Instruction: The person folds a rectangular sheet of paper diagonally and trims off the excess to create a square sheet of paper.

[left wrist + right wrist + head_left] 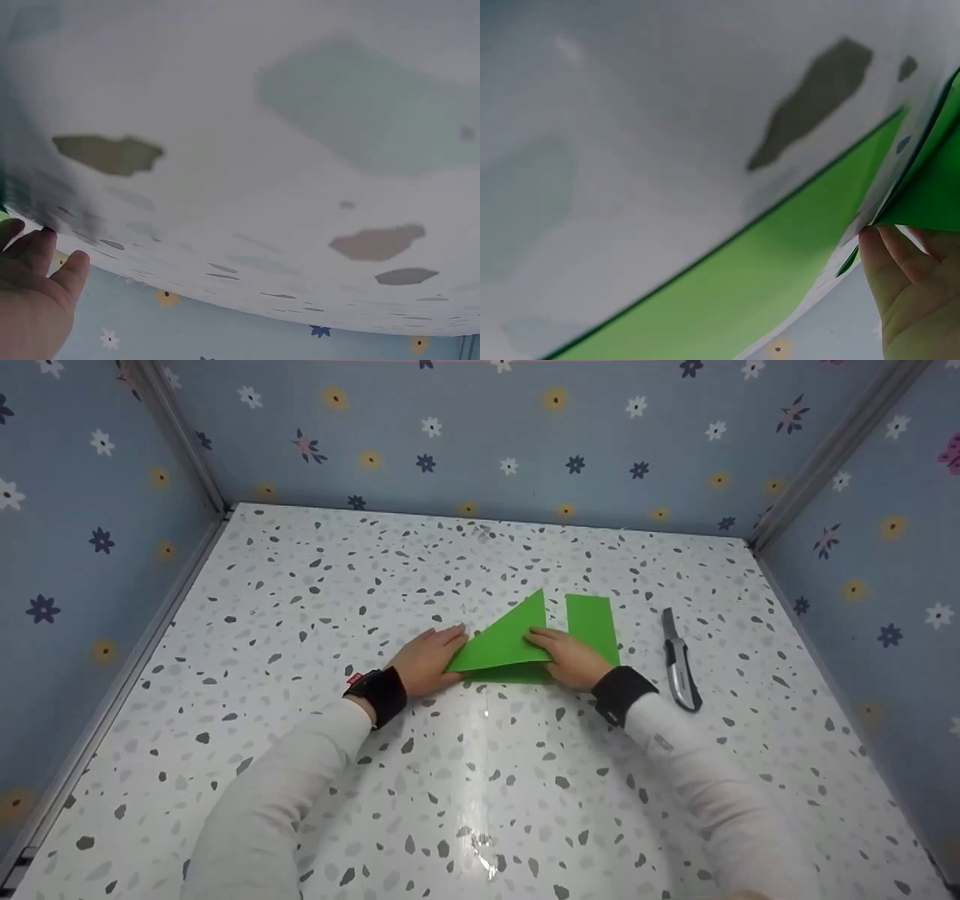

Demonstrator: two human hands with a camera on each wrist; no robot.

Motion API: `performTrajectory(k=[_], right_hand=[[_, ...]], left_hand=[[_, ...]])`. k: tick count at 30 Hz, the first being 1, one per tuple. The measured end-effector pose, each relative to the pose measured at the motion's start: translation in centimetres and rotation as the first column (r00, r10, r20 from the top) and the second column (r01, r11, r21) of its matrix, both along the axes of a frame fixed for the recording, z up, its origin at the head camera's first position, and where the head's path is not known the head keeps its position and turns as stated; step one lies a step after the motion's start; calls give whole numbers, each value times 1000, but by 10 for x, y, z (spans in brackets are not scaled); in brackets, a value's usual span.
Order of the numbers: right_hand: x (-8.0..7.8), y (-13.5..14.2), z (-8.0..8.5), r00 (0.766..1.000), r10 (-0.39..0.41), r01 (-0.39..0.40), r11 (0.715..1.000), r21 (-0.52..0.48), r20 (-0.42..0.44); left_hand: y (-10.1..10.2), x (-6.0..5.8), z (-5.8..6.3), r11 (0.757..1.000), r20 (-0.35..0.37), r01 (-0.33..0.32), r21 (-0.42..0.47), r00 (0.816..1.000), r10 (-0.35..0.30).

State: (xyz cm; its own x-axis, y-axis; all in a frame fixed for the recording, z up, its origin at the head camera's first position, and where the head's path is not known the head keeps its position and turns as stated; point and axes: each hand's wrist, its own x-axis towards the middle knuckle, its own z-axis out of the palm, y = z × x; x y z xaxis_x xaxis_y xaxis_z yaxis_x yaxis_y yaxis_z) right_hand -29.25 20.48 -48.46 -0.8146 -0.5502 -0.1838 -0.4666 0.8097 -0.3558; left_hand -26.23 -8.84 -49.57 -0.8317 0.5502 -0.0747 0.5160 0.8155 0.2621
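A sheet of green paper [504, 639], folded over into a triangle, lies on the table with its tip pointing away. Along its near edge the upper layer stands a little off the lower one. My left hand [429, 661] rests at the paper's left corner with its fingers fairly straight; those fingers also show in the left wrist view. At the right side, my right hand [574, 658] pinches the folded paper, fingers on top and thumb by the near edge. The right wrist view shows this hand [915, 289] against the dark green layer, the grip partly hidden.
A separate green paper strip [592, 619] lies just right of the folded sheet, partly behind the right hand. Farther right is a utility knife [681, 664] with its blade out, pointing away. Flowered panels [487, 435] enclose the speckled table [315, 600] at the back and sides.
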Motion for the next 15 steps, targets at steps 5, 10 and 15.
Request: performTrajectory(k=[5, 10, 15], right_hand=[[-1, 1, 1, 1000, -25, 25, 999, -22, -2], [-2, 2, 2, 999, -43, 43, 998, -52, -10], [-4, 2, 1, 996, -92, 91, 991, -98, 2]], left_hand=[[-3, 2, 1, 999, 43, -10, 38, 999, 8], [-4, 1, -1, 994, 70, -23, 111, 997, 15], [-5, 0, -1, 977, 123, -51, 207, 992, 26]])
